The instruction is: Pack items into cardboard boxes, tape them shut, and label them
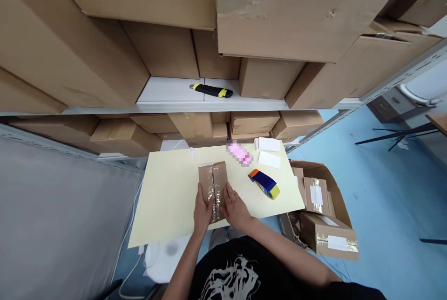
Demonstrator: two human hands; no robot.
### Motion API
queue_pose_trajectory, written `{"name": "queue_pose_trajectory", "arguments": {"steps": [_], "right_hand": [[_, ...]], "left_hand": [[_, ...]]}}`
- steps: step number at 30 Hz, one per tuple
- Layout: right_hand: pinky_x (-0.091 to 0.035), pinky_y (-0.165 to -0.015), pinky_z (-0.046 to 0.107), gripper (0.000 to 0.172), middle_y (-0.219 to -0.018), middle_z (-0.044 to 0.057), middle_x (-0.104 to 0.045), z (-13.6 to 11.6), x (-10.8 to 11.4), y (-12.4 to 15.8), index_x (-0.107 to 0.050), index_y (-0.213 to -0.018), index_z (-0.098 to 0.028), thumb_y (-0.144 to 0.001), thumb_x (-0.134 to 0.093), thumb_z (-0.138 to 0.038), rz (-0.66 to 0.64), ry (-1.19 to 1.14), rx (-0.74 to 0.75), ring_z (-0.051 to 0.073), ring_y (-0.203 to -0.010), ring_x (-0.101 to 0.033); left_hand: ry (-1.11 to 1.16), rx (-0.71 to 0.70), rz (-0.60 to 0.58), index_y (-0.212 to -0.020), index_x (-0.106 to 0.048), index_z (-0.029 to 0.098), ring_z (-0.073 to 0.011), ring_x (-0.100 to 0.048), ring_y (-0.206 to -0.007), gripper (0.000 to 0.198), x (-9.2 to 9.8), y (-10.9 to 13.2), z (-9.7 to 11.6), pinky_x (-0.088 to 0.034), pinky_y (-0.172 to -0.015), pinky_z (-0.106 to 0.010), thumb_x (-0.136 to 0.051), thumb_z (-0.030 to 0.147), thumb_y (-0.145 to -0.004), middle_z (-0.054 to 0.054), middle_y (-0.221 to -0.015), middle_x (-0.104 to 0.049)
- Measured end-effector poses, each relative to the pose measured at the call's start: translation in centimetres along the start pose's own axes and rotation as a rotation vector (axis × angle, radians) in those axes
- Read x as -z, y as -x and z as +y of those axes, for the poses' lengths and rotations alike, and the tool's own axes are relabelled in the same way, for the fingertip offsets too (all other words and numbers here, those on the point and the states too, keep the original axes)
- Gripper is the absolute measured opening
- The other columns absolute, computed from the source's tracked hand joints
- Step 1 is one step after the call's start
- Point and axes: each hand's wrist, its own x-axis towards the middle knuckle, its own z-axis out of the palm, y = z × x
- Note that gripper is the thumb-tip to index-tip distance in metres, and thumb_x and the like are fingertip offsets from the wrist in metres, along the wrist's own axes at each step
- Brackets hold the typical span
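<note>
Gripping a small brown cardboard parcel from both sides, the left hand and right hand clasp its near half, fingers closed against the wrapping. Crinkled clear tape runs lengthwise over the parcel along a dark seam. The parcel lies flat near the near edge of a pale yellow board. To its right on the board sits a tape dispenser with a blue body and yellow roll. Farther off lie a pixelated pink object and white cards. Right of the board, an open cardboard box holds taped, labelled parcels. Ahead, a yellow-and-black utility knife rests on a metal shelf among stacked cartons.
</note>
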Motion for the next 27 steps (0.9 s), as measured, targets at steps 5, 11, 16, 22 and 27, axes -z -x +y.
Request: {"name": "queue_pose_trajectory", "arguments": {"steps": [5, 11, 16, 22, 27], "right_hand": [[-0.046, -0.096, 0.033, 0.037, -0.122, 0.006, -0.062, 4.2, 4.7, -1.7, -0.060, -0.118, -0.019, -0.083, -0.051, -0.022, 0.086, -0.214, -0.123, 0.021, -0.111, -0.058], [-0.034, -0.103, 0.042, 0.041, -0.126, 0.014, -0.054, 18.3, 12.2, -4.1, -0.052, -0.123, -0.014, -0.083, -0.044, -0.017, 0.303, -0.120, -0.565, 0.025, -0.122, -0.044], [-0.030, -0.105, 0.039, 0.051, -0.133, 0.020, -0.044, 25.7, 11.9, -4.8, -0.047, -0.125, -0.008, -0.076, -0.058, -0.017, 0.262, -0.092, -0.893, 0.030, -0.130, -0.033], [-0.044, -0.089, 0.043, 0.051, -0.122, 0.020, -0.052, 28.4, 9.4, -5.7, -0.046, -0.123, -0.008, -0.082, -0.061, -0.033, 0.209, -0.141, -1.191, 0.029, -0.113, -0.051], [-0.051, -0.082, 0.040, 0.033, -0.116, 0.007, -0.057, 29.7, 8.6, -6.0, -0.054, -0.117, -0.017, -0.089, -0.054, -0.034, 0.217, -0.153, -1.172, 0.019, -0.097, -0.059]], "left_hand": [[-0.117, 0.078, -0.012, -0.148, -0.009, 0.023, -0.0295, -0.030, -0.135, 0.077, 0.1, 0.2, 0.7, -0.030, -0.108, -0.048, -0.044, 0.053, -0.085, -0.012, -0.149, -0.029], [-0.132, 0.074, 0.005, -0.148, -0.008, 0.023, -0.0297, -0.032, -0.134, 0.078, -0.2, 0.1, 0.6, -0.030, -0.108, -0.049, -0.044, 0.052, -0.085, -0.013, -0.146, -0.032], [-0.159, 0.064, 0.003, -0.148, -0.006, 0.022, -0.0289, -0.029, -0.135, 0.077, -0.2, 0.1, 0.6, -0.028, -0.109, -0.049, -0.042, 0.052, -0.086, -0.013, -0.146, -0.030], [-0.234, 0.059, 0.086, -0.146, -0.013, 0.015, -0.0305, -0.030, -0.134, 0.076, 1.0, 0.6, 1.7, -0.032, -0.107, -0.050, -0.042, 0.052, -0.086, -0.018, -0.143, -0.032], [-0.251, -0.032, 0.173, -0.144, -0.022, 0.022, -0.0281, -0.028, -0.135, 0.063, 1.7, 0.8, 3.9, -0.031, -0.108, -0.049, -0.038, 0.048, -0.089, -0.014, -0.143, -0.030]]}}
